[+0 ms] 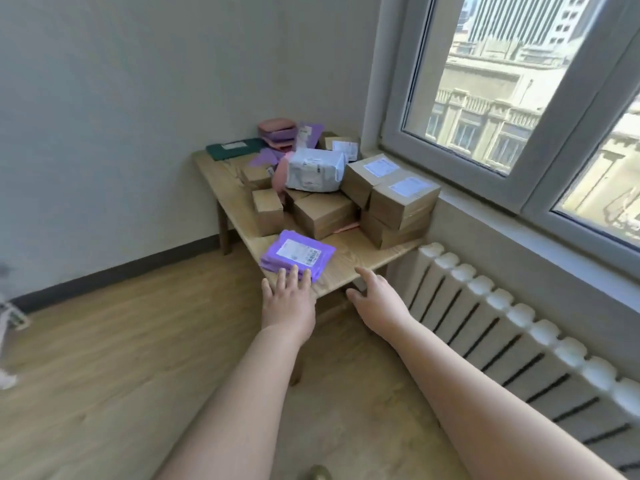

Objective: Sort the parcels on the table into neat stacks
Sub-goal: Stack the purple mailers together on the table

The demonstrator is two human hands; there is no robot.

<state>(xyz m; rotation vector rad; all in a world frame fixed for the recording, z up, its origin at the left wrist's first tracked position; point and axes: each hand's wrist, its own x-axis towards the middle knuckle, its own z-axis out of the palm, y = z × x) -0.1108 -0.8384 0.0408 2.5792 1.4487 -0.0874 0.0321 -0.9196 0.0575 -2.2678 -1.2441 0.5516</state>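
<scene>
Parcels [322,188] across the table [367,263]: touching the purple stack [298,252] at the near edge with straight fingers [294,274] of the left hand [289,301], hovering the right hand [374,296] spread and empty nearby, likely risking dragging it off the edge.

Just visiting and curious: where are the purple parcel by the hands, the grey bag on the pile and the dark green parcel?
purple parcel [298,252]: head view, on its white label.
grey bag [313,171]: head view, its middle.
dark green parcel [219,152]: head view, green face beside its label.
</scene>
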